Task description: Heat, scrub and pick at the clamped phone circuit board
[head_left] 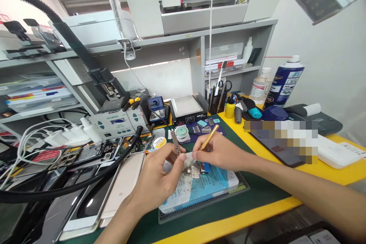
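Note:
My left hand [158, 171] is closed on grey metal tweezers [175, 143], their tips pointing down and hidden behind the fingers. In my right hand [215, 151] is a thin gold-coloured pen-like tool [210, 136], pinched and slanting toward the small parts. Between and just below both hands lie small metallic pieces [195, 171] and a blue part [205, 167]. They rest on a blue and white printed pad [217, 188], which sits on a grey mat with a mesh-patterned edge [185, 215]. The tool's tip is too small to make out.
Several phones [88, 202] and a black hose [126, 164] lie at the left. Behind stand a hot plate [187, 108], a solder spool [182, 133] and a pen holder [216, 101]. A dark phone [271, 146] and spray can [283, 84] are at the right.

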`<move>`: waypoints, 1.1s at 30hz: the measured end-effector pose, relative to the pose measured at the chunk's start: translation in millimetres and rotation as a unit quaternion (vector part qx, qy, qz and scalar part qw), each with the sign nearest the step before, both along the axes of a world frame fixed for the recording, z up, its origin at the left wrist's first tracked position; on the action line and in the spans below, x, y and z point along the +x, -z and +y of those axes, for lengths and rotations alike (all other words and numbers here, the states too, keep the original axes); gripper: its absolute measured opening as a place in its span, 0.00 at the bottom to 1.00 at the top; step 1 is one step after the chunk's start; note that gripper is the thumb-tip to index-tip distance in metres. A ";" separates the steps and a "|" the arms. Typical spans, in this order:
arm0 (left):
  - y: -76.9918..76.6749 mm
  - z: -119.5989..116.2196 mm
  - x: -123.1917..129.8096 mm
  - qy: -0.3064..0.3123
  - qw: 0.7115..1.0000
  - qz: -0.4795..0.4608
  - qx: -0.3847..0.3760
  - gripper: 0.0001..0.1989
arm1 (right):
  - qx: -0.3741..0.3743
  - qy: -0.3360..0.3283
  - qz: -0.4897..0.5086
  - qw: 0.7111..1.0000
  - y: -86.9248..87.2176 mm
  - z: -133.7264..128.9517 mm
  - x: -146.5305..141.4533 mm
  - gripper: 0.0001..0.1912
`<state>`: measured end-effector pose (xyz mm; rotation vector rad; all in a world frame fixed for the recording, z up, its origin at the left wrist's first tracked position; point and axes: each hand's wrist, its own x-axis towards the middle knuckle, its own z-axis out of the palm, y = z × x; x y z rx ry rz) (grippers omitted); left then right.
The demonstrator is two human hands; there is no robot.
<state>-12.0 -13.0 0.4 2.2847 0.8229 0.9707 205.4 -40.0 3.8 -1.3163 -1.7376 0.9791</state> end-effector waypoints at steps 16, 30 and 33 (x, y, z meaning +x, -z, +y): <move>2.2 0.3 -0.9 0.011 1.000 0.006 -0.004 0.08 | -0.003 -0.013 0.024 1.000 1.9 0.6 -0.1 0.09; 3.0 1.2 -0.6 0.015 1.000 0.004 0.004 0.08 | -0.007 -0.023 0.028 0.999 4.2 1.7 0.8 0.09; 4.6 2.0 -1.3 0.014 1.000 0.004 0.006 0.08 | -0.010 -0.018 0.027 0.999 2.8 1.0 1.0 0.07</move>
